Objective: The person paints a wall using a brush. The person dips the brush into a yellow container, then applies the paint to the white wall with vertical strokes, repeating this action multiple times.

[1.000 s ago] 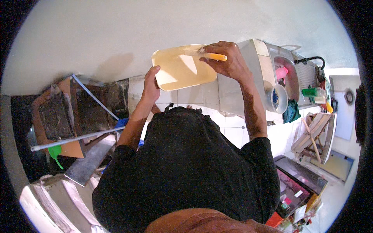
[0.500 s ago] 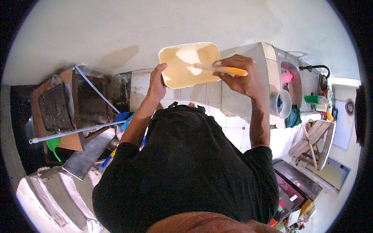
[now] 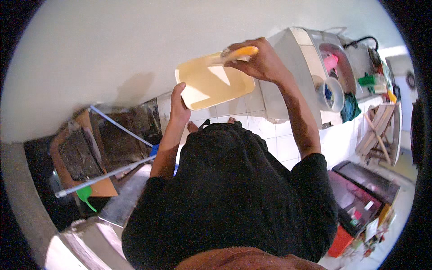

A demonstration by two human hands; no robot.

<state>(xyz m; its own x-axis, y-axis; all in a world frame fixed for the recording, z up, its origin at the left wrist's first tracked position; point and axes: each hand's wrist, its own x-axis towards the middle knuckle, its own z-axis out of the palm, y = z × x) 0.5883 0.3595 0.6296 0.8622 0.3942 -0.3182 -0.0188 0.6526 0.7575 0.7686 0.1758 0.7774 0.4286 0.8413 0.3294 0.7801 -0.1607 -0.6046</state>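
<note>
My left hand [image 3: 179, 104] grips the near left corner of a shallow, pale-yellow rectangular tub [image 3: 245, 85] with rounded corners, its thumb over the rim. The tub is tilted so that its inside shows, with a bright patch of light across it. In my right hand [image 3: 258, 63] is a slim tool with an orange-yellow handle [image 3: 245, 51], pinched between the fingers above the tub's far right side. The tool's working end points left into the tub; it is blurred, and I cannot tell whether it is a brush or a blade.
A plain wall [image 3: 112, 49] rises ahead. To the right are a counter with a sink [image 3: 337, 54], a clear plastic bucket [image 3: 330, 96] and a wooden frame [image 3: 378, 132]. A dark cabinet [image 3: 126, 130] and a pale pole [image 3: 99, 177] stand at left, near steps [image 3: 85, 243].
My right hand with the tool has moved left and up, toward the tub's far edge. The tub has shifted slightly left and tilted, and the whole view has turned a little.
</note>
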